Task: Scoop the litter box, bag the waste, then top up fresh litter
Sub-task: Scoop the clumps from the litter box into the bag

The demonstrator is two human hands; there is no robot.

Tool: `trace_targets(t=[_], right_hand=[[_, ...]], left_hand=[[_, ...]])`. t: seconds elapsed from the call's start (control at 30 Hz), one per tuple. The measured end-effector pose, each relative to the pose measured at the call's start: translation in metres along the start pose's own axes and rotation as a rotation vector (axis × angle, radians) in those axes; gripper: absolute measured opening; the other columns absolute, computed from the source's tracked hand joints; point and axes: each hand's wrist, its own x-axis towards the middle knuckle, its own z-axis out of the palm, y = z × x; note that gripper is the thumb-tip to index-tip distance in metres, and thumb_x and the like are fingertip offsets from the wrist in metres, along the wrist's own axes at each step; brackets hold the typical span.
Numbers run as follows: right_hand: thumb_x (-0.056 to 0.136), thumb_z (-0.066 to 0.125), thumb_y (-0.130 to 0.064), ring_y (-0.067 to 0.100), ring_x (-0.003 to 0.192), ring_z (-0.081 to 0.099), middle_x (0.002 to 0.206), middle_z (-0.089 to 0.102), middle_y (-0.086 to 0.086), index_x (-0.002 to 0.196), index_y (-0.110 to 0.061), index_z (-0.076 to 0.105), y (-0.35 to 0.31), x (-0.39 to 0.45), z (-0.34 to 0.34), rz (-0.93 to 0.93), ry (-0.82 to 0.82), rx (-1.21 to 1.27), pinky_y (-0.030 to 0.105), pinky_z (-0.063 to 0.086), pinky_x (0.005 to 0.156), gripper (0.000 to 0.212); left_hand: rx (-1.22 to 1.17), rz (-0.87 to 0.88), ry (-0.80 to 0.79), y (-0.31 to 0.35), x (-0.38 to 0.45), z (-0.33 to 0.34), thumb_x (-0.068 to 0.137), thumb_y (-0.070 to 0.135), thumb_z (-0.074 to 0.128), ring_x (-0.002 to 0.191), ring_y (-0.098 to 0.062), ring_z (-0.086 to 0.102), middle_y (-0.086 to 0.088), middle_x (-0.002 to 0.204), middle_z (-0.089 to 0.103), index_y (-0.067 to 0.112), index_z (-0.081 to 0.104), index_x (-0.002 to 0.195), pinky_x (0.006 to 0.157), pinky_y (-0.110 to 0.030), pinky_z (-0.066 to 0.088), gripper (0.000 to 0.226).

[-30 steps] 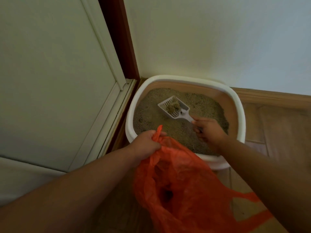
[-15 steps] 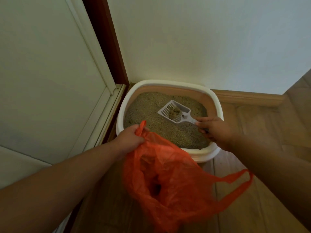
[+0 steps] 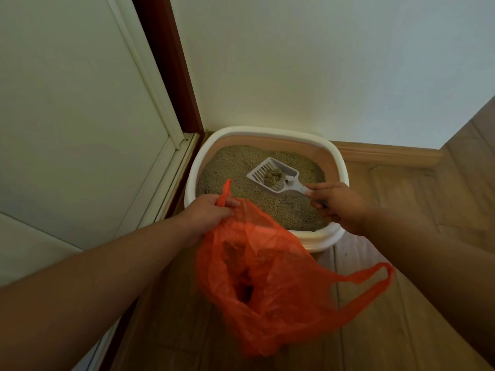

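Note:
A white-rimmed litter box [image 3: 199, 159] full of grey-tan litter sits on the floor in the room's corner. My right hand [image 3: 338, 203] grips the handle of a white slotted scoop [image 3: 270, 174], held level just above the litter with a clump of waste [image 3: 273, 175] in it. My left hand [image 3: 207, 212] grips one handle of an orange plastic bag [image 3: 267, 285]. The bag hangs open in front of the box, its mouth facing up and its other handle trailing to the right.
A white door [image 3: 80, 116] with a dark red frame [image 3: 171, 62] stands close on the left. The pale wall [image 3: 321, 62] and a wooden skirting board [image 3: 385, 153] run behind the box. Wooden floor [image 3: 401, 330] spreads to the right and front.
The view has pulled back and shifted. The scoop with its clump has lifted slightly and moved right over the litter. The bag's free handle has swung out to the right.

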Motion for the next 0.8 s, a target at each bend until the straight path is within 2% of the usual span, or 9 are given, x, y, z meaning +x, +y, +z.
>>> trace_targets(t=[0.1, 0.27, 0.47, 0.7, 0.8], right_hand=[[0.1, 0.06, -0.015, 0.013, 0.05, 0.029, 0.064, 0.044, 0.001, 0.117, -0.021, 0.075, 0.0002, -0.0028, -0.0056, 0.008, 0.029, -0.023, 0.025, 0.021, 0.043, 0.023], [0.1, 0.06, -0.018, 0.013, 0.051, 0.03, 0.066, 0.045, 0.001, 0.12, -0.021, 0.073, 0.0048, -0.0066, -0.008, 0.023, 0.009, -0.04, 0.025, 0.023, 0.045, 0.024], [0.102, 0.057, -0.016, 0.013, 0.05, 0.029, 0.064, 0.043, 0.001, 0.119, -0.011, 0.071, 0.0064, -0.0086, -0.0074, 0.017, -0.029, -0.012, 0.025, 0.021, 0.043, 0.023], [0.101, 0.059, -0.015, 0.013, 0.05, 0.028, 0.064, 0.043, 0.001, 0.118, -0.014, 0.073, 0.0078, -0.0078, -0.0056, 0.026, -0.034, -0.024, 0.023, 0.022, 0.042, 0.022], [0.102, 0.058, -0.016, 0.013, 0.05, 0.029, 0.065, 0.043, 0.003, 0.115, -0.009, 0.073, 0.0063, -0.0079, -0.008, 0.006, -0.017, -0.025, 0.024, 0.023, 0.043, 0.021]], left_hand=[[0.005, -0.004, -0.056, 0.0059, -0.0026, 0.0007, 0.095, 0.005, 0.067, 0.1, -0.02, 0.072, 0.001, 0.114, 0.07, 0.028, 0.072, 0.124, 0.079, -0.032, 0.06, 0.037], [0.031, -0.015, -0.106, 0.009, -0.0042, 0.002, 0.091, 0.0, 0.067, 0.097, -0.024, 0.074, -0.003, 0.114, 0.069, 0.032, 0.064, 0.134, 0.081, -0.036, 0.063, 0.053], [0.033, -0.027, -0.098, 0.009, -0.0001, 0.0015, 0.091, 0.0, 0.068, 0.097, -0.026, 0.075, -0.005, 0.116, 0.071, 0.033, 0.065, 0.132, 0.086, -0.041, 0.064, 0.053], [0.016, -0.03, -0.098, 0.0082, 0.0013, -0.0001, 0.089, -0.002, 0.067, 0.098, -0.029, 0.076, -0.007, 0.116, 0.073, 0.033, 0.063, 0.134, 0.089, -0.048, 0.063, 0.057], [0.004, -0.032, -0.102, 0.0078, 0.0021, -0.0003, 0.089, -0.003, 0.067, 0.099, -0.031, 0.076, -0.009, 0.117, 0.073, 0.034, 0.063, 0.132, 0.089, -0.05, 0.063, 0.057]])
